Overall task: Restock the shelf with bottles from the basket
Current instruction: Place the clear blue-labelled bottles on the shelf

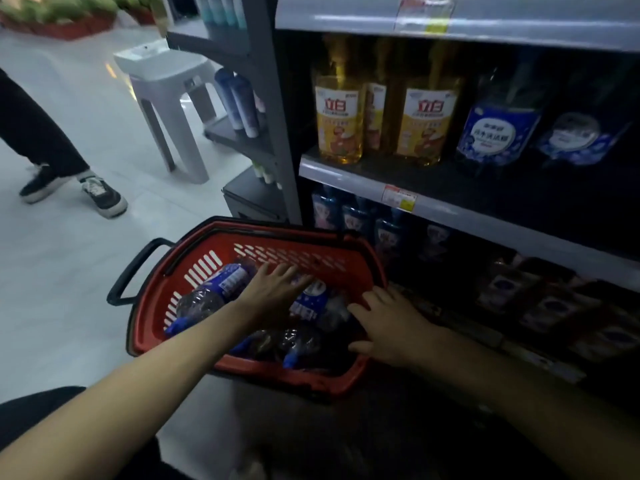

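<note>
A red shopping basket [180,344] with black handles stands on the floor in front of the shelf [450,209]. Several clear bottles with blue labels and blue caps [211,292] lie in it. My left hand [273,289] reaches into the basket with fingers spread, over the bottles, holding nothing that I can see. My right hand [388,327] hovers over the basket's right rim, fingers straight and spread. On the middle shelf stand yellow bottles [341,123] and two blue-labelled bottles [498,133].
A grey plastic stool [173,95] stands on the floor to the left of the shelf. A person's legs in dark shoes [100,195] are at the far left. Dark packs fill the low shelf at the right [554,306]. Tubes sit on a side rack [239,102].
</note>
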Action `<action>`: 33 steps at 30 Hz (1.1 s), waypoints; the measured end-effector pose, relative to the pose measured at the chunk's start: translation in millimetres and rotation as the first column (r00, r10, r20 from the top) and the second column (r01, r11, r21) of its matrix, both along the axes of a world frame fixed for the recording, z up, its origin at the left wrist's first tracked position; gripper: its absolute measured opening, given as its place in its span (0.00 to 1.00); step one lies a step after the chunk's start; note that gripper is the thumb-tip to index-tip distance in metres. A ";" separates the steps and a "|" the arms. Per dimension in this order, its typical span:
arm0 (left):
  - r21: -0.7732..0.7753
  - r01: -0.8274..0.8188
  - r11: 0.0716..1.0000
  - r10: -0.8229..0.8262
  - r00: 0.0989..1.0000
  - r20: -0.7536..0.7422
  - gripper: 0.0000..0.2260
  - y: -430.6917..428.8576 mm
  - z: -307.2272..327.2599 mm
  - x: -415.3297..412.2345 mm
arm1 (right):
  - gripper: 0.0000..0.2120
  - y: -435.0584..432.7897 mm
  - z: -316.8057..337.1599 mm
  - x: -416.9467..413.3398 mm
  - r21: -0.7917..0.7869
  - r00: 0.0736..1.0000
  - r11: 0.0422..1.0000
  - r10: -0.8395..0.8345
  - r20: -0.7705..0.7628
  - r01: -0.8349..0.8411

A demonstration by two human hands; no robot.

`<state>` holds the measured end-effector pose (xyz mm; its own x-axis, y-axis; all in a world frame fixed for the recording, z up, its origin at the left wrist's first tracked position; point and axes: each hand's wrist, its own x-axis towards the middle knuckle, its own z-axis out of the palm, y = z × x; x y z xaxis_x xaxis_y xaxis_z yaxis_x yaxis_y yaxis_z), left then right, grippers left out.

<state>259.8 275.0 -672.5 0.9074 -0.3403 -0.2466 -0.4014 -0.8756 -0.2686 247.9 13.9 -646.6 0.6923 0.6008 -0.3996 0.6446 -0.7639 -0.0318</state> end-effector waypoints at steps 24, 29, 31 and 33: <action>0.104 0.210 0.972 -0.203 0.976 -0.077 0.49 -40.8 -68.1 52.6 | 0.31 -15.3 -46.3 -3.1 0.008 0.970 0.989 0.144 0.195 -0.148; 0.152 0.266 0.952 -0.251 0.961 -0.112 0.42 -44.4 -60.4 53.2 | 0.33 -16.4 -42.0 -6.1 0.012 0.968 0.988 0.148 0.203 -0.154; 0.174 0.297 0.939 -0.280 0.953 -0.114 0.42 -41.8 -66.7 54.9 | 0.28 -18.2 -42.6 -7.3 0.018 0.955 0.987 0.147 0.258 -0.157; 0.183 0.289 0.940 -0.274 0.956 -0.106 0.45 -39.6 -69.1 52.6 | 0.26 -19.4 -43.2 -7.6 0.052 0.952 0.987 0.133 0.277 -0.153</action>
